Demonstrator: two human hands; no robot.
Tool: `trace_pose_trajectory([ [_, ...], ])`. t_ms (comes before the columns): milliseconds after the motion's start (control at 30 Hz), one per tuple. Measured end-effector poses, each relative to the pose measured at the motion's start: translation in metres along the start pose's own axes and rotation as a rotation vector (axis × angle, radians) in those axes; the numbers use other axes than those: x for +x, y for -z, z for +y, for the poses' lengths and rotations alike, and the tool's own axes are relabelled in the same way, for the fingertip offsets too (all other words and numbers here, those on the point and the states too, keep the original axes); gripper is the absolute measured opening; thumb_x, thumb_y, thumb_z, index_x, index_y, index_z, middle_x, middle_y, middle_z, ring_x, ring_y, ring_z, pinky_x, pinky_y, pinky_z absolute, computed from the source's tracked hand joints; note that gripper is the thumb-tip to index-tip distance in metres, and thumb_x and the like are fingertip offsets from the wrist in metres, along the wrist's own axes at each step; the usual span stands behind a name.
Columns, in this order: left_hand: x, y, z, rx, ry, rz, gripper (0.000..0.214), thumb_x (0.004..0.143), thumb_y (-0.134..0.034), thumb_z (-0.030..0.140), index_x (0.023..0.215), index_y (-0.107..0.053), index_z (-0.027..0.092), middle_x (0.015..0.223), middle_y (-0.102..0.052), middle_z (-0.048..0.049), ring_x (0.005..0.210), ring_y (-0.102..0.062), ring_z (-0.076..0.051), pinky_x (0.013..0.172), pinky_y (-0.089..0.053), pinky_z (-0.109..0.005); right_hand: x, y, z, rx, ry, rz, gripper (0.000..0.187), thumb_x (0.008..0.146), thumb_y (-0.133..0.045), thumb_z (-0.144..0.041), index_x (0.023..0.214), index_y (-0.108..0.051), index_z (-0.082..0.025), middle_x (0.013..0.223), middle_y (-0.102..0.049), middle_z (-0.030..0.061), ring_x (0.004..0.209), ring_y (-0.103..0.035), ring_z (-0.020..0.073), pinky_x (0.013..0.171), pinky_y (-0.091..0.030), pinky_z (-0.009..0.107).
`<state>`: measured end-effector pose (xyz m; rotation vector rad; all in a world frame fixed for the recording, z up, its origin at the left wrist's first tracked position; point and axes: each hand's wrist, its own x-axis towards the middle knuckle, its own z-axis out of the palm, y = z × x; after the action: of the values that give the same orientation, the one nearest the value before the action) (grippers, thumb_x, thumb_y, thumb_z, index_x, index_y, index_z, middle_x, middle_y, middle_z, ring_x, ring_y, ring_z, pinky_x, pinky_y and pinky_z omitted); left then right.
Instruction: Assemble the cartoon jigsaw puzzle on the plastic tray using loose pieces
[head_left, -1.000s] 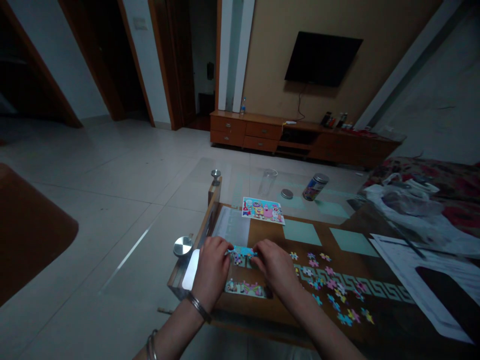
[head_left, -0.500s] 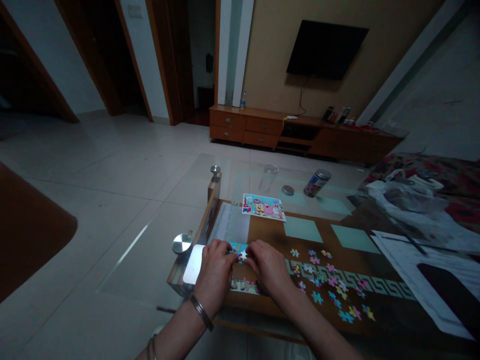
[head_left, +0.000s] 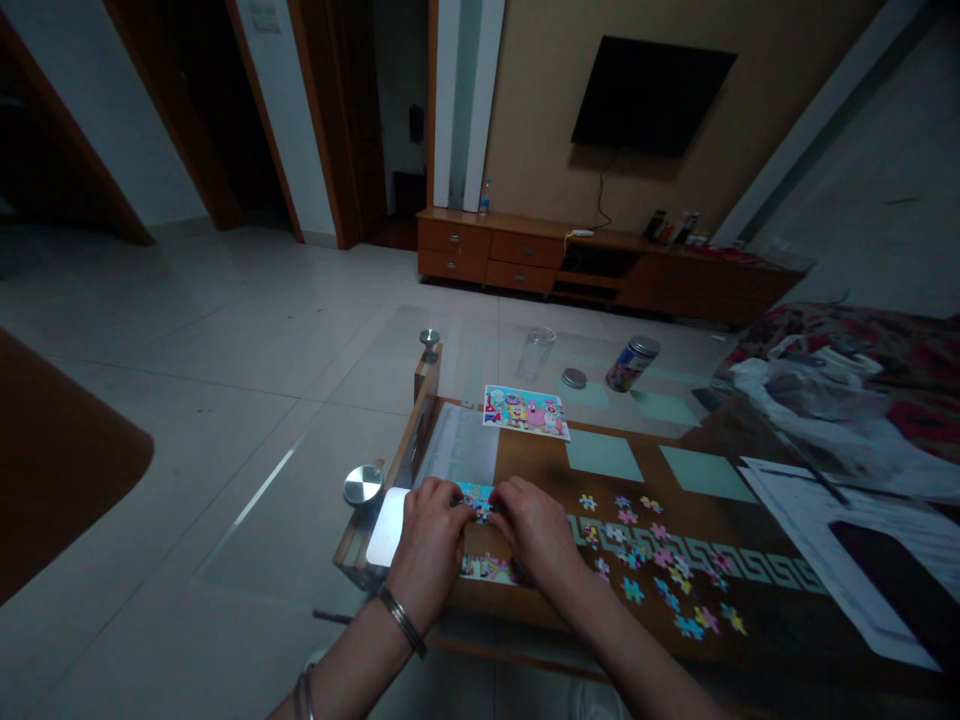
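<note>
Between my hands lies a partly joined jigsaw puzzle [head_left: 474, 492], its blue upper strip showing near the fingertips. My left hand [head_left: 433, 525] is closed, thumb and fingers pinching puzzle pieces at the left of the gap. From the other side my right hand [head_left: 534, 525] is closed too, its fingertips pinched on a puzzle piece that they largely hide. Below the hands a joined bottom strip [head_left: 487, 568] of the puzzle shows. Loose puzzle pieces [head_left: 664, 557] are scattered to the right. Beyond the hands lies a cartoon reference picture [head_left: 526, 412].
The glass coffee table [head_left: 300, 540] also holds a clear jar [head_left: 537, 354], a round metal lid [head_left: 574, 378] and a printed canister [head_left: 632, 364]. At right are papers [head_left: 817, 560], a black phone-like object [head_left: 892, 580] and a plastic bag [head_left: 817, 395]. A white rectangle [head_left: 388, 528] lies left.
The pale piece between my fingertips no longer shows its bright face; coloured pieces show there now. My hands have barely moved, and the view has shifted slightly.
</note>
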<state>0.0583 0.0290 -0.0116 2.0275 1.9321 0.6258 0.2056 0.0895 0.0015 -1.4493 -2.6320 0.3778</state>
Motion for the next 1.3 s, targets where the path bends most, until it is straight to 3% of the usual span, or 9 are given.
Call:
trace_pose_trajectory([
  [133,0.001,0.0,0.0,-0.108,0.029,0.074,0.026,0.081,-0.05,0.008,0.096,-0.067,0.02,0.099,-0.064,-0.0071,0.099,-0.05,-0.026,0.084,-0.039,-0.041,0.0,0.0,0.004,0.052,0.057,0.034,0.004,0.083,-0.061,-0.018,0.086,-0.063,-0.018,0.088,-0.065,0.0045,0.082,-0.059,0.019,0.069,-0.039,0.026],
  [233,0.004,0.002,0.0,-0.353,0.11,0.124,0.021,0.082,-0.052,0.014,0.098,-0.064,0.016,0.094,-0.065,-0.0077,0.096,-0.055,-0.024,0.084,-0.042,-0.038,0.001,0.001,0.008,0.124,0.193,0.032,0.005,0.085,-0.059,-0.02,0.088,-0.063,-0.018,0.087,-0.063,0.0041,0.083,-0.058,0.0175,0.071,-0.04,0.026],
  [367,0.009,0.005,-0.003,-0.778,0.267,-0.003,0.02,0.079,-0.054,0.02,0.094,-0.065,0.015,0.08,-0.067,-0.0043,0.075,-0.06,-0.018,0.07,-0.047,-0.031,0.0,0.002,0.01,0.172,0.335,0.028,0.008,0.088,-0.056,-0.023,0.089,-0.062,-0.018,0.086,-0.062,0.0039,0.082,-0.056,0.017,0.072,-0.04,0.026],
  [467,0.011,0.007,-0.005,-1.025,0.374,-0.084,0.017,0.073,-0.058,0.021,0.086,-0.066,0.015,0.067,-0.064,-0.0005,0.06,-0.057,-0.014,0.059,-0.046,-0.027,-0.001,0.001,0.008,0.224,0.284,0.093,0.008,0.089,-0.054,-0.022,0.089,-0.062,-0.018,0.085,-0.062,0.004,0.081,-0.056,0.0168,0.071,-0.041,0.026],
  [600,0.013,0.008,-0.005,-1.227,0.504,-0.03,0.01,0.067,-0.064,0.02,0.075,-0.062,0.014,0.061,-0.062,0.0009,0.058,-0.06,-0.013,0.057,-0.049,-0.026,-0.003,0.0,0.004,0.358,0.165,0.151,0.004,0.085,-0.059,-0.016,0.086,-0.061,-0.018,0.082,-0.062,0.0021,0.076,-0.057,0.015,0.069,-0.041,0.025],
  [833,0.013,0.016,0.002,-1.173,0.609,-0.012,0.005,0.071,-0.063,0.016,0.072,-0.058,0.015,0.056,-0.062,0.0021,0.052,-0.061,-0.012,0.05,-0.048,-0.022,-0.005,-0.001,-0.001,0.35,0.19,0.171,0.007,0.083,-0.058,-0.012,0.087,-0.063,-0.017,0.084,-0.063,0.0041,0.078,-0.057,0.0167,0.069,-0.041,0.026],
  [1000,0.011,0.014,0.006,-1.137,0.641,-0.064,0.004,0.075,-0.059,0.016,0.075,-0.056,0.015,0.057,-0.063,0.0015,0.049,-0.06,-0.011,0.048,-0.046,-0.021,-0.004,-0.004,-0.002,0.534,0.019,0.104,0.01,0.082,-0.059,-0.018,0.075,-0.065,-0.017,0.073,-0.065,0.0027,0.069,-0.058,0.0151,0.064,-0.041,0.025],
  [1167,0.011,0.003,0.002,-1.157,0.521,-0.069,0.005,0.075,-0.059,0.019,0.075,-0.055,0.016,0.06,-0.062,0.0003,0.057,-0.062,-0.016,0.056,-0.051,-0.029,0.0,-0.008,0.004,0.756,-0.112,-0.017,0.016,0.079,-0.056,-0.023,0.067,-0.063,-0.015,0.064,-0.063,0.0017,0.061,-0.056,0.0139,0.056,-0.04,0.022],
  [1300,0.009,0.006,-0.005,-0.69,0.298,0.127,0.01,0.078,-0.054,0.012,0.085,-0.061,0.015,0.083,-0.065,-0.0055,0.08,-0.062,-0.021,0.074,-0.05,-0.038,0.007,-0.01,0.019,0.618,-0.192,0.01,0.016,0.076,-0.054,-0.021,0.063,-0.061,-0.016,0.06,-0.061,0.0009,0.057,-0.054,0.013,0.054,-0.037,0.022],
])
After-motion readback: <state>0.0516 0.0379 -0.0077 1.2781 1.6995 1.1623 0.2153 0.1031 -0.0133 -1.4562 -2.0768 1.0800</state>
